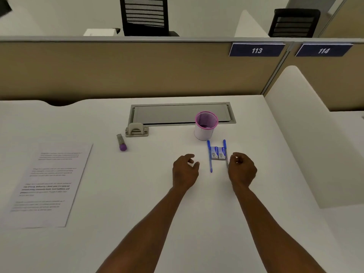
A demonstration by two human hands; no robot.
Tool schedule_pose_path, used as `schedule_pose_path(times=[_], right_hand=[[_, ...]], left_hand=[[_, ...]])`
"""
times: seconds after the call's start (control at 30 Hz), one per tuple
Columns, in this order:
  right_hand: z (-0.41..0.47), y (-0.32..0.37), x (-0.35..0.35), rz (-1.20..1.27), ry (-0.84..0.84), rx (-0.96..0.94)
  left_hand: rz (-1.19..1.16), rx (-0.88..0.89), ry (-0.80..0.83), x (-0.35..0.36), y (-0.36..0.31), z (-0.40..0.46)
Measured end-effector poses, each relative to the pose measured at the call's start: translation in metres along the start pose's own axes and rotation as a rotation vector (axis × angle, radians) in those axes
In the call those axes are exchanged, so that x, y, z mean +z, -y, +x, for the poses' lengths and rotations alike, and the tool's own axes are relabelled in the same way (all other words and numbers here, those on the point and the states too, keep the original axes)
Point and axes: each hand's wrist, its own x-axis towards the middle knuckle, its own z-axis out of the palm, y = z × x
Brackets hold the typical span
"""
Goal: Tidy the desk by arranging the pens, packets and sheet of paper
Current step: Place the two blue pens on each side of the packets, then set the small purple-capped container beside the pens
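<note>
Two small blue-and-white packets (218, 153) lie side by side on the white desk (137, 194). One blue pen (210, 156) lies along their left side, a second blue pen (225, 149) along their right. My left hand (185, 172) hovers left of the left pen, fingers loosely curled, holding nothing. Just beside the lower end of the right pen is my right hand (242, 170), fingers loosely curled and empty; that pen's tip is partly hidden by it. A printed sheet of paper (47, 184) lies at the left of the desk.
A pink mesh pen cup (205, 126) stands just behind the packets. A purple-capped glue stick (121, 142) and a grey hole punch (136, 130) lie further left, by a grey cable tray lid (177, 113). A tan partition (137, 67) closes the back, a white divider (315, 134) the right.
</note>
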Motion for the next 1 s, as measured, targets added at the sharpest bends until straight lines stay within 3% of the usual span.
schedule_pose_path(times=[0.1,0.23,0.33,0.47,0.67,1.0], right_hand=[[-0.035,0.022,0.015,0.020,0.015,-0.154],[-0.102,0.063,0.064,0.074,0.299,-0.401],[-0.141,0.101,0.109,0.056,0.502,-0.460],[-0.171,0.144,0.163,-0.087,0.654,-0.523],[-0.175,0.172,0.212,-0.246,0.678,-0.577],[-0.178,0.176,0.248,-0.387,0.631,-0.594]], left_hand=[[-0.072,-0.026,-0.106,-0.037,0.021,-0.006],[-0.004,-0.025,-0.284,-0.094,0.055,-0.010],[0.200,-0.019,-0.331,-0.139,0.082,-0.011],[0.546,0.057,-0.257,-0.193,0.132,-0.015],[0.683,0.116,-0.082,-0.219,0.187,-0.023],[0.693,0.115,-0.105,-0.212,0.205,-0.021]])
